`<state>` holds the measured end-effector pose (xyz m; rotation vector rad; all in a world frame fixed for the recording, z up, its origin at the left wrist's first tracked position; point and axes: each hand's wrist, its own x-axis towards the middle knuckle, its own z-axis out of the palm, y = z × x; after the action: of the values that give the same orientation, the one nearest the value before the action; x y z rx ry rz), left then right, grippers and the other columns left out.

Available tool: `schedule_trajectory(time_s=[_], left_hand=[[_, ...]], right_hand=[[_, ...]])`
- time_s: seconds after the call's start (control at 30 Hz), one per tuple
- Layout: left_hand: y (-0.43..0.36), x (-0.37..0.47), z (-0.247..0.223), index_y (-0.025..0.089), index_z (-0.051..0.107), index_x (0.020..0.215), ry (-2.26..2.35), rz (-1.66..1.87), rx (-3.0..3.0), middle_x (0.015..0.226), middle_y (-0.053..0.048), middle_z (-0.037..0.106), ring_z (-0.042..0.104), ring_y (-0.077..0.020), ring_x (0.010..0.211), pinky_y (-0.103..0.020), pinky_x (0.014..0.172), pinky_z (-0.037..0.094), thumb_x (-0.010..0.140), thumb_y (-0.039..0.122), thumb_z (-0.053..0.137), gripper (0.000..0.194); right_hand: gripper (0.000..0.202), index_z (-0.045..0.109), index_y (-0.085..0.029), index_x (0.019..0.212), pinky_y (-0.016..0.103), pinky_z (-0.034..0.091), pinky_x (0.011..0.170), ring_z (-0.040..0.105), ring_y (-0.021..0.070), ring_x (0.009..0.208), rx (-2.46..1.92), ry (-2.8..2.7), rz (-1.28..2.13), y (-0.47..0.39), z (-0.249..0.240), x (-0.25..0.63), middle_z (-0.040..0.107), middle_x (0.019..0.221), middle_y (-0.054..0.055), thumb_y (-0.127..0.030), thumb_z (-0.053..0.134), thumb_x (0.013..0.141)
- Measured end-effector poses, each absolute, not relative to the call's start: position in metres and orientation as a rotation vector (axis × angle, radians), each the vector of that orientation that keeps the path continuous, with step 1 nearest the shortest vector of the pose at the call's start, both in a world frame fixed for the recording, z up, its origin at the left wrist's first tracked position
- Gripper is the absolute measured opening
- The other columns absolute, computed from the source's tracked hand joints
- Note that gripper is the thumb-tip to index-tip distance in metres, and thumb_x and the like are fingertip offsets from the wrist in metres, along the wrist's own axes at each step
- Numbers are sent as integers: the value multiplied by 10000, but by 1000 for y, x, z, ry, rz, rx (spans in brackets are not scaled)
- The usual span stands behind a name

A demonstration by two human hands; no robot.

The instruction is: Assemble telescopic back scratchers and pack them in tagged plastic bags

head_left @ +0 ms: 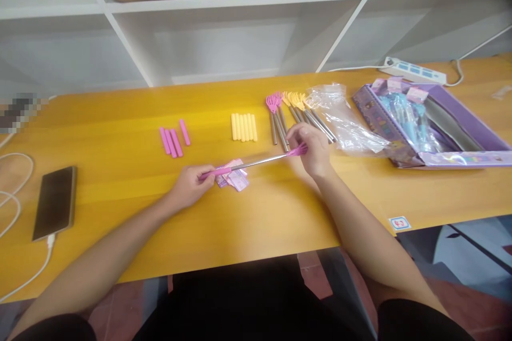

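A back scratcher [264, 161] with a pink handle, a metal rod and a pink claw head is held between both hands. My left hand [192, 185] grips its pink handle end. Closed around the claw end is my right hand [311, 150]. Small printed cards [239, 180] lie on the table just beneath the handle. Several loose pink tubes [173, 143] are at the left, and a row of yellow tubes [244, 128] lies behind the cards. Metal rods with pink claws [274, 104] and others with yellow claws [295, 101] lie beyond my right hand.
Clear plastic bags [348, 120] and a purple box [452, 159] with wrapped blue items are at the right. A phone [55, 202] with a cable lies left. Behind are a white shelf [236, 2] and a power strip [416, 71].
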<state>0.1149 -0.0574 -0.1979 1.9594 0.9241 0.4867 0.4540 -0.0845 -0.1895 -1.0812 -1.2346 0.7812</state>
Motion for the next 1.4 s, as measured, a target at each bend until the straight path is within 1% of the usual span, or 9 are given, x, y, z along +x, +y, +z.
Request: schedule_trajectory(time_s=[0.2,0.4,0.5,0.57,0.67,0.77,1.0,1.2,1.4], left_hand=[[-63,112,-201,191,721,954,1008,620,2045,726,48,654,537,-107,615,-234,607,409,904,184,595,136],[-72,113,-212,206,625,1069,934,980,1888,988,-26,597,622,-133,780,-202,547,518,878,118,607,211],[-73,112,-214,206,625,1044,846,1167,1786,1056,-51,545,612,-143,805,-210,511,567,894,118,599,176],[-71,110,-213,202,631,1008,799,1297,1750,1043,-54,535,596,-144,800,-216,513,586,903,115,590,142],[-65,107,-213,198,634,966,770,1463,1713,998,-47,533,584,-141,784,-213,524,589,903,120,601,106],[-59,104,-212,198,630,956,760,1521,1632,986,-44,536,583,-137,765,-216,522,589,905,145,609,76],[-60,104,-216,201,635,952,743,1493,1674,962,-45,542,572,-139,724,-237,515,566,920,181,603,49],[-68,101,-219,205,627,953,750,1415,1765,951,-46,545,572,-152,735,-257,533,553,937,171,582,58],[-76,104,-215,207,610,941,771,1407,1797,905,-39,542,556,-164,740,-265,541,520,936,168,559,64]], right_hand=[[471,704,-200,761,279,313,516,375,128,521,-1126,-1254,757,-89,-187,447,399,569,-32,-625,667,961],[467,695,-195,798,272,308,521,387,125,529,-1165,-1267,830,-91,-198,439,400,567,-42,-623,655,979],[496,687,-197,809,272,332,523,408,127,525,-1217,-1286,854,-94,-199,436,411,566,-43,-655,621,990],[511,691,-195,827,271,358,533,445,125,533,-1255,-1354,871,-96,-197,436,470,586,-32,-672,611,991],[475,704,-187,825,257,371,546,493,117,566,-1295,-1541,899,-100,-192,437,563,630,-18,-653,767,887],[465,711,-180,803,247,341,536,469,100,558,-1288,-1650,966,-101,-189,438,565,622,-28,-598,908,756],[504,704,-175,774,250,335,536,456,97,559,-1286,-1643,1013,-101,-192,434,559,636,-21,-629,918,723],[471,690,-173,781,244,343,535,456,98,563,-1265,-1647,1087,-106,-192,418,560,631,-17,-617,841,826],[571,687,-186,825,256,291,433,404,97,462,-1215,-1378,1214,-118,-190,403,472,595,-34,-715,566,1000]])
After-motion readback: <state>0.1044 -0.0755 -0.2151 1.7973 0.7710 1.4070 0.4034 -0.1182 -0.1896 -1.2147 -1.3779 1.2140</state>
